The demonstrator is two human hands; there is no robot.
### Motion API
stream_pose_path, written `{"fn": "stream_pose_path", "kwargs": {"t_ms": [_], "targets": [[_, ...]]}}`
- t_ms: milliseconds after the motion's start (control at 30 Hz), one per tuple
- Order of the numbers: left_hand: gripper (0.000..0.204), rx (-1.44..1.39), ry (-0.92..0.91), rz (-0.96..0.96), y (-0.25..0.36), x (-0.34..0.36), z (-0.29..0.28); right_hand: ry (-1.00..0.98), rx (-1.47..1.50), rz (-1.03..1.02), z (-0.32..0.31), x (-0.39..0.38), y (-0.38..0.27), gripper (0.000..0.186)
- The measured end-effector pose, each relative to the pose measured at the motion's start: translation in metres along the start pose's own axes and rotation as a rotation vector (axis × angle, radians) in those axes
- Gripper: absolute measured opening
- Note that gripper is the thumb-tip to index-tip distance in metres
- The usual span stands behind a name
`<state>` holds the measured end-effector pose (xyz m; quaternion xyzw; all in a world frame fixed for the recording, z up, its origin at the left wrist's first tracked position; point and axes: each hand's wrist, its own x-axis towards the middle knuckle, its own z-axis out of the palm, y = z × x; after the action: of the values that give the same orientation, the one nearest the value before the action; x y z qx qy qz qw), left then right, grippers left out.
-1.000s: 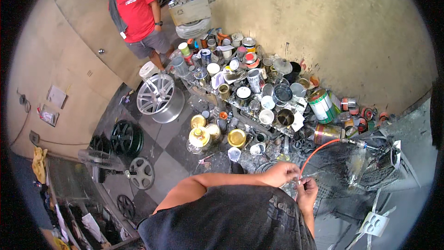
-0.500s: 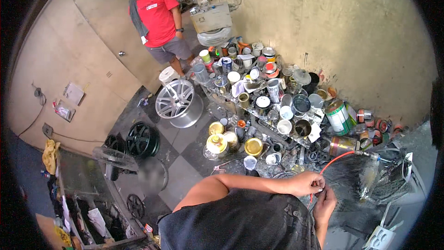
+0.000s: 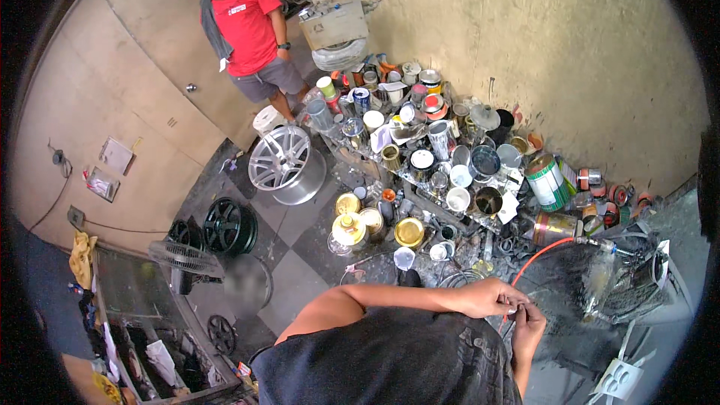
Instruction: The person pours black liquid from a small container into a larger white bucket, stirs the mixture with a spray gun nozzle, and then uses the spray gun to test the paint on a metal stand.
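In front of my chest, toward the lower right, my left hand (image 3: 486, 298) and my right hand (image 3: 528, 328) meet at the fingertips. Both are closed in a pinch around something small and whitish, too small to make out. An orange-red air hose (image 3: 534, 258) passes right by the fingers; whether they touch it I cannot tell. The hose runs up and right to a metal fitting (image 3: 598, 243) with a blue part, beside a cloudy clear object (image 3: 598, 285) over a dark, paint-stained surface.
Paint cans, cups and jars crowd a low bench (image 3: 431, 201) ahead. Gold-lidded cans (image 3: 409, 232) stand nearer. A silver wheel rim (image 3: 289, 165), dark rims (image 3: 229, 226) and a fan (image 3: 184, 256) occupy the left floor. A person in red (image 3: 251, 26) stands by the door.
The view has shifted slightly, so the surroundings sit a little farther left. My hands stay together, their fingers slightly repositioned. The other person's head has turned a little.
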<state>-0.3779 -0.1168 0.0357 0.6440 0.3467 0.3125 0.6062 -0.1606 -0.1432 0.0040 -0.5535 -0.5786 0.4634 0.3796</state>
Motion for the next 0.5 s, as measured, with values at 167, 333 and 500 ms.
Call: {"fn": "stream_pose_path", "kwargs": {"t_ms": [167,333,500], "targets": [[0.021,0.003,0.135,0.172,-0.024,0.007,0.005,0.044,0.201,0.055,0.014,-0.001,0.007,0.021],[0.018,-0.006,0.127,0.096,-0.023,0.002,0.006,-0.083,0.205,0.047,0.010,-0.005,0.013,0.025],[0.020,0.060,0.135,0.067,-0.026,-0.002,0.004,-0.055,0.074,0.015,0.018,-0.008,-0.004,0.017]]}}
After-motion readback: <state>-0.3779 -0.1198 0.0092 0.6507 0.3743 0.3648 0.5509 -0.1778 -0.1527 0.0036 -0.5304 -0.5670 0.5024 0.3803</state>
